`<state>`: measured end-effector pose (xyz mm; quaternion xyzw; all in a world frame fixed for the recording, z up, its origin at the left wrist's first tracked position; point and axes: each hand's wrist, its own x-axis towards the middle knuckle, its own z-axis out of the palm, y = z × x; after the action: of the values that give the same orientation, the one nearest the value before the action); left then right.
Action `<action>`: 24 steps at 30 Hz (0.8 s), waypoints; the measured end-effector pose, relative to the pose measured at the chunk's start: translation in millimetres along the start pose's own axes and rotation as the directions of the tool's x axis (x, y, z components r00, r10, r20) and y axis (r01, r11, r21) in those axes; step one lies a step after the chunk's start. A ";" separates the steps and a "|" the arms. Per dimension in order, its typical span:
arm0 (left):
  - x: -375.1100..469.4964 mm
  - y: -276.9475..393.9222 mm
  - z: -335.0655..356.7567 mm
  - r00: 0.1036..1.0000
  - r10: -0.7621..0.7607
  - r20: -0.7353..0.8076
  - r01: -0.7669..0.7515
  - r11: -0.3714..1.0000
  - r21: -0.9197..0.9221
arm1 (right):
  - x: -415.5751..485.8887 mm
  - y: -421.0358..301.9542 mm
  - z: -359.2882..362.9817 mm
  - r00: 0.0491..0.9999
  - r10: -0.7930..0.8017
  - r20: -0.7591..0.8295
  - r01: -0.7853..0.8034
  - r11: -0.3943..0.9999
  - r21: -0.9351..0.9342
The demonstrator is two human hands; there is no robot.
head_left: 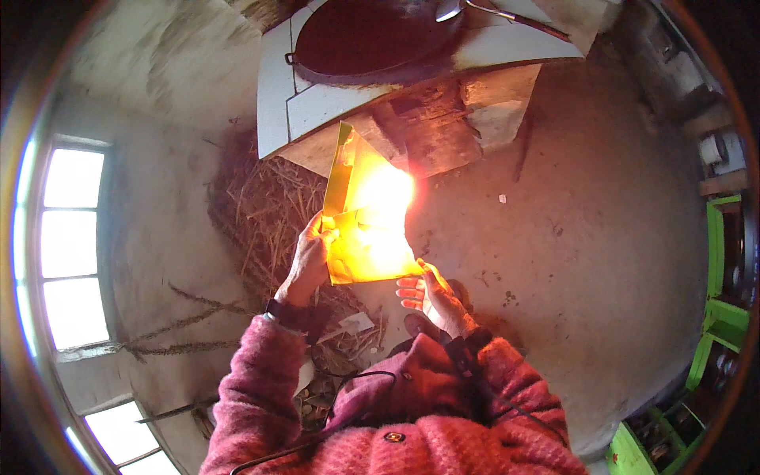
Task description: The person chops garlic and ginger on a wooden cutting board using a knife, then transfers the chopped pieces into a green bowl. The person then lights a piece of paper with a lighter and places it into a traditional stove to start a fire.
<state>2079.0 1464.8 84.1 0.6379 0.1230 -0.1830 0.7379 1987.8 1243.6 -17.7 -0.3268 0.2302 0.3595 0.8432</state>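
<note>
A folded sheet of yellow cardboard is in front of me, and a bright flame burns along its far right side. Glare hides much of its surface, so I cannot tell how much is burnt. My left hand grips the cardboard's left edge, thumb on top. At the near right corner my right hand pinches the cardboard between thumb and forefinger, the other fingers spread below it. Beyond the flame stands a masonry stove with a white tiled top and a dark opening in its front.
A big wok or its round lid sits on the stove, with a long-handled metal spatula across its right side. Dry straw is heaped left of the stove. Green shelving lines the right wall. Windows are at left.
</note>
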 end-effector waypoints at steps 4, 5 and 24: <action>18.9 -11.0 14.7 0.999 0.023 0.046 -0.018 0.994 -0.108 | -5.9 -8.0 0.0 0.994 -0.074 0.082 0.060 0.985 0.161; 23.1 -14.0 18.0 0.999 0.031 0.032 -0.028 0.994 -0.101 | -6.2 -9.7 1.4 0.994 -0.074 0.075 0.057 0.977 0.208; 87.7 -50.8 16.2 0.899 0.409 0.155 -0.416 0.909 0.016 | 52.7 -47.2 52.3 0.923 -0.329 -0.202 0.370 0.902 0.221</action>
<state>2135.6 1432.8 4.7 0.6520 -0.0743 -0.0723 0.7511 2065.0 1280.2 3.3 -0.2793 0.2786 0.1422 0.9078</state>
